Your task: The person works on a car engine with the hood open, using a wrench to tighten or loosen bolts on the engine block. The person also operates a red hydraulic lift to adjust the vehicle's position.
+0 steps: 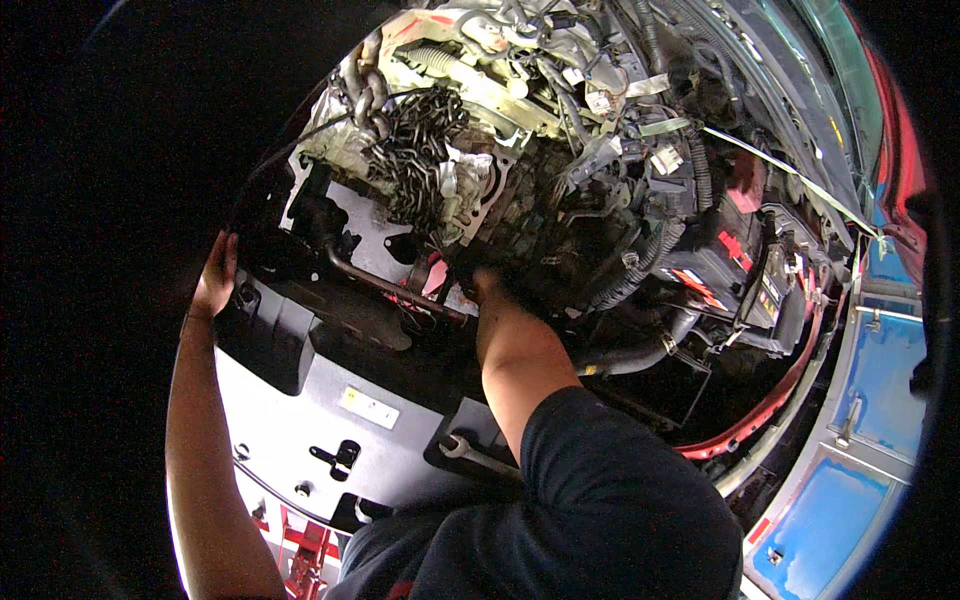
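My left hand (pixel 216 274) rests at the left end of the dark front cover panel (pixel 330 360), its fingers stretched out and partly lost in shadow. My right arm reaches over the panel, down into the engine bay. There my right hand (pixel 484 286) is deep among dark parts, beside a metal pipe (pixel 390 284); its fingers are hidden, so what they touch cannot be seen. Just beyond it lies a heap of dark chain (pixel 425 150) over the engine. A wrench (pixel 470 452) lies in a recess of the panel, partly under my right arm.
At the right sits a black battery (pixel 700 260) with cables and ribbed hoses (pixel 640 265) around it. A thick hose (pixel 640 350) crosses below. Blue cabinet doors (pixel 885 360) stand at the far right. Red metal equipment (pixel 308 560) shows below the panel.
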The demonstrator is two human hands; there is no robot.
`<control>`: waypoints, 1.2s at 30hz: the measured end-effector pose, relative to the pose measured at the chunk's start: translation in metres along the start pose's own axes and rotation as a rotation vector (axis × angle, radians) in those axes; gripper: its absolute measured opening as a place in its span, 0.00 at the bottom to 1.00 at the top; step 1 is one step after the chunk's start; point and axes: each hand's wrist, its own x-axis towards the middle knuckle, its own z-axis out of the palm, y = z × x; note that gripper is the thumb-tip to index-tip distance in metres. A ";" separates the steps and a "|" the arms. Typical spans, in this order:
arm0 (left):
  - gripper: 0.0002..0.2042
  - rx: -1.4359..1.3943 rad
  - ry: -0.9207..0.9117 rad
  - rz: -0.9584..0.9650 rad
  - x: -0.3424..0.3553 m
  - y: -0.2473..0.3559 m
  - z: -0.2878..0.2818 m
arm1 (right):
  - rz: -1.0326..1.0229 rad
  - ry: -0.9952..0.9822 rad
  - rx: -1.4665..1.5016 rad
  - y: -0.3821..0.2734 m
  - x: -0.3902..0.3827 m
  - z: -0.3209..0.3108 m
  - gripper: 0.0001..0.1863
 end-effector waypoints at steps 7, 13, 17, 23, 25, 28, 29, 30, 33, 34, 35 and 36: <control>0.09 -0.064 -0.090 -0.187 0.006 0.009 -0.007 | 0.004 -0.008 -0.014 0.000 -0.001 0.001 0.06; 0.08 -0.154 -0.185 -0.228 0.008 0.017 -0.014 | 0.008 -0.007 -0.020 0.000 -0.004 -0.005 0.06; 0.08 -0.088 -0.178 -0.201 0.003 0.007 -0.008 | 0.011 -0.007 -0.028 -0.001 -0.003 -0.005 0.06; 0.08 0.070 -0.118 -0.074 -0.003 -0.008 0.002 | 0.013 -0.014 -0.039 -0.003 -0.002 -0.005 0.06; 0.08 -0.034 -0.081 -0.116 -0.005 -0.008 0.006 | 0.013 -0.018 -0.043 -0.003 -0.002 -0.003 0.06; 0.08 -0.041 -0.064 -0.122 -0.004 -0.007 0.008 | 0.011 -0.024 -0.049 -0.003 -0.002 0.000 0.06; 0.09 -0.026 -0.058 -0.109 -0.003 -0.006 0.007 | 0.011 -0.027 -0.050 -0.002 -0.002 0.001 0.06; 0.09 -0.023 -0.034 -0.091 -0.003 -0.006 0.006 | 0.010 -0.030 -0.053 -0.002 -0.002 0.002 0.06; 0.09 -0.028 -0.026 -0.088 -0.004 -0.002 -0.001 | 0.013 -0.035 -0.055 -0.002 -0.002 0.005 0.06; 0.09 -0.041 -0.066 -0.121 -0.002 0.000 -0.004 | 0.012 -0.037 -0.056 -0.002 -0.002 0.004 0.06; 0.10 -0.054 -0.106 -0.154 -0.002 0.002 -0.005 | 0.011 -0.039 -0.058 -0.003 -0.003 0.005 0.06; 0.10 -0.041 -0.099 -0.156 -0.001 0.005 -0.006 | 0.011 -0.042 -0.058 -0.003 -0.003 0.004 0.06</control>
